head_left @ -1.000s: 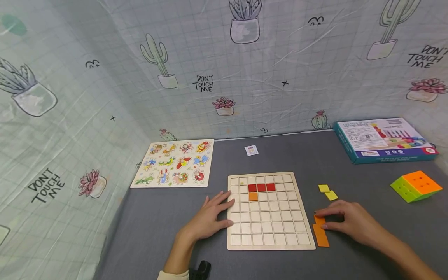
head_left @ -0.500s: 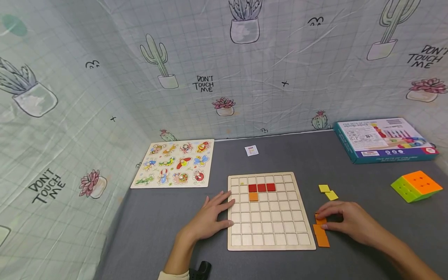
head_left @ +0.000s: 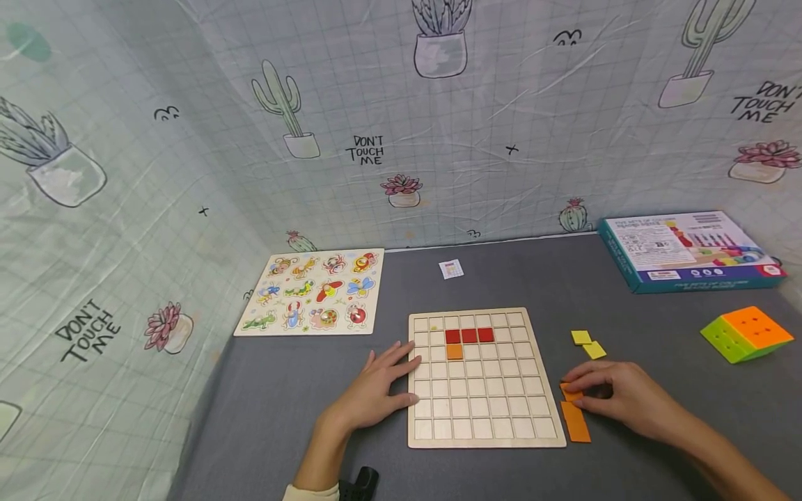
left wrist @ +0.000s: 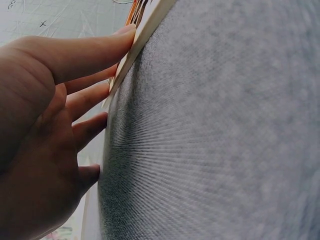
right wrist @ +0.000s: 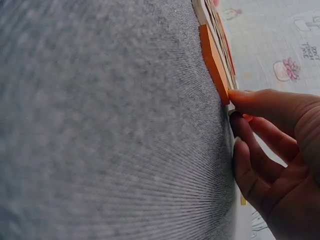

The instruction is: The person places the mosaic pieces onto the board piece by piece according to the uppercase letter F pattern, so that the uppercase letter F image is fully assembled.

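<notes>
A wooden grid board point(head_left: 473, 407) lies flat, with red tiles point(head_left: 469, 335) in a row and one orange square point(head_left: 454, 351) below the leftmost. My left hand point(head_left: 370, 390) rests with spread fingers on the board's left edge; in the left wrist view its thumb point(left wrist: 95, 54) touches the rim. Right of the board, my right hand point(head_left: 629, 400) pinches an orange tile point(head_left: 571, 392) between thumb and fingers, low over the table. Directly below it lie more orange tiles point(head_left: 576, 422), edge to edge. The right wrist view shows them as a strip point(right wrist: 214, 65) beside my thumb, the pinched tile mostly hidden.
Two yellow tiles point(head_left: 589, 344) lie beyond my right hand. Farther right are an orange and green puzzle cube point(head_left: 745, 334) and a flat game box point(head_left: 692, 250). An insect puzzle board point(head_left: 313, 292) sits back left, and a small printed card point(head_left: 450, 269) behind the grid board.
My right fingertips and the upper orange tile have shifted slightly left, toward the board. My left hand stays in place, as do the tiles on the board.
</notes>
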### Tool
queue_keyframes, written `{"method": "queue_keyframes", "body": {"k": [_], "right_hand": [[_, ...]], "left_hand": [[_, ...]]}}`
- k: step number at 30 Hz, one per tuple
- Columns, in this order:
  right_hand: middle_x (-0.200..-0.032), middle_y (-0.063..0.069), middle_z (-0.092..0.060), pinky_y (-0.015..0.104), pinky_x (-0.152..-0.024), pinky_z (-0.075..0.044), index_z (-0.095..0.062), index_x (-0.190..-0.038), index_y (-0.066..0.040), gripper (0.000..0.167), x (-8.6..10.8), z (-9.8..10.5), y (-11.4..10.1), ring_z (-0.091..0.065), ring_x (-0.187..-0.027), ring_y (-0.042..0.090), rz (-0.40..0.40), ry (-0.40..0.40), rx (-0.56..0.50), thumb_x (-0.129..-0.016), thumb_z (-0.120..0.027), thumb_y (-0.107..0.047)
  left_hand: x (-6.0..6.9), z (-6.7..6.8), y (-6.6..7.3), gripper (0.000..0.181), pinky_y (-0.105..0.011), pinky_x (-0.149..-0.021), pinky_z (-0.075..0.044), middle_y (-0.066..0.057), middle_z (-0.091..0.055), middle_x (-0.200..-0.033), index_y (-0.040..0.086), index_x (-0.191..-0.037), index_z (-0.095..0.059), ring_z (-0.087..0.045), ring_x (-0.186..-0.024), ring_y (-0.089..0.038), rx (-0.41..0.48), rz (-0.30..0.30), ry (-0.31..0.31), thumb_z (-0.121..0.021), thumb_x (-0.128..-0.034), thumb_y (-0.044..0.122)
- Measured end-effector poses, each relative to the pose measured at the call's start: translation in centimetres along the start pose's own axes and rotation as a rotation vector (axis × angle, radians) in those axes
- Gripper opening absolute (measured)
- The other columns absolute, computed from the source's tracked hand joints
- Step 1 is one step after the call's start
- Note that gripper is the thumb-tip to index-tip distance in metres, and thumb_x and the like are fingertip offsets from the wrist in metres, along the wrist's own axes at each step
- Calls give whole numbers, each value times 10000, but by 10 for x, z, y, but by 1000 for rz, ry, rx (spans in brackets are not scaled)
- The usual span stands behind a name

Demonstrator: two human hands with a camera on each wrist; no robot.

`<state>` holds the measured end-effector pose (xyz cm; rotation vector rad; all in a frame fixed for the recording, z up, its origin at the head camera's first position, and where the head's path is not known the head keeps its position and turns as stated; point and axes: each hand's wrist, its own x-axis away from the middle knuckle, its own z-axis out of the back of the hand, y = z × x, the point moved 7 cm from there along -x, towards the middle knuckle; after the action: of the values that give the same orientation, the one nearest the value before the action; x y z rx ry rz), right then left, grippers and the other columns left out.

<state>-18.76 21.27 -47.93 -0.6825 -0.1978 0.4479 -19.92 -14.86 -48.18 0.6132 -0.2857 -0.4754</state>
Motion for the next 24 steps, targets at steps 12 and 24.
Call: {"method": "queue_keyframes", "body": {"k": [12, 24], "right_hand": [[-1127, -27, -770, 176, -739, -574, -829, -1005, -233, 195, -18, 15, -18, -650, -1008, -19, 32, 133, 54, -822, -839, -167], [-1076, 27, -762, 177, -685, -560, -830, -995, -131, 179, -57, 6, -59, -671, -883, 112, 91, 186, -17, -818, -837, -106]], "left_hand": [[-1, 0, 0, 638, -758, -1212, -76, -104, -334, -1678, 93, -1508, -509, -229, -1592, -374, 0, -10, 1, -726, -937, 277], [-1, -1, -2, 641, -765, -1206, -68, -107, -332, -1678, 90, -1507, -511, -232, -1590, -378, 15, -10, 0, -730, -934, 276]]}}
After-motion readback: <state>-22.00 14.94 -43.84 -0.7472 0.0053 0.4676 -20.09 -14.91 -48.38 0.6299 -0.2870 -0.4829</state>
